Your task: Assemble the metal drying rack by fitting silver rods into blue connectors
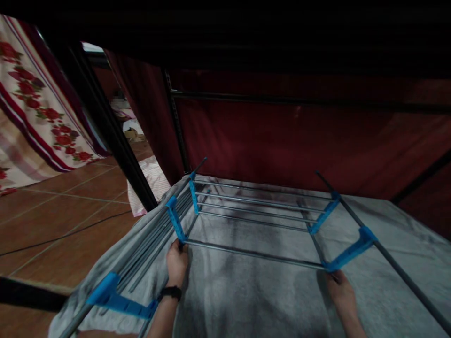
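Observation:
A half-built rack of grey metal tubes and blue plastic brackets stands on a grey blanket point(253, 300). Its nearest crossbar point(253, 255) runs between a left bracket point(176, 220) and a right bracket point(348, 252). My left hand point(177, 263), below a dark wristband point(171, 293), is closed around the frame at the lower end of the left bracket. At the crossbar's other end, my right hand point(341, 292) grips the frame just under the right bracket. Several thinner crossbars point(253, 203) span the far part. Fingertips of both hands are partly hidden.
Several loose tubes point(155, 249) lie along the left, beside another blue bracket point(121, 300). A dark post point(105, 122) rises at the bed's left edge, and a dark surface hangs low overhead. Red curtains point(246, 136) close the back. A flowered cloth point(42, 103) hangs over the tiled floor point(70, 206).

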